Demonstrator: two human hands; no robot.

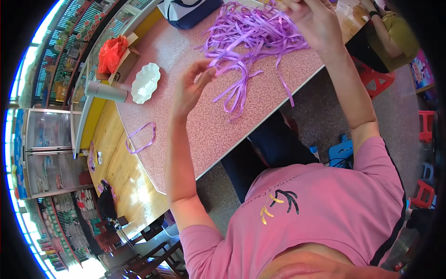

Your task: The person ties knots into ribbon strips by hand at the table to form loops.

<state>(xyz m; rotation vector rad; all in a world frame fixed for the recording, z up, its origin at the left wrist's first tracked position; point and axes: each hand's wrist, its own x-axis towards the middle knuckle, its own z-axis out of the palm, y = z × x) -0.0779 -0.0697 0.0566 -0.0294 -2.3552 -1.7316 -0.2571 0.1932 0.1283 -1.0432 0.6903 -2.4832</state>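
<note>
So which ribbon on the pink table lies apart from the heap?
The lone purple loop near the table's left edge; the others are bunched in the heap.

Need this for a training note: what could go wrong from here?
The purple ribbons lie in a loose, overlapping heap, so they may knot if the left hand pulls at them. One long strand reaches the edge of the pink table and might snag there.

A shop: stocked shelves and a glass-fronted cabinet.
</note>
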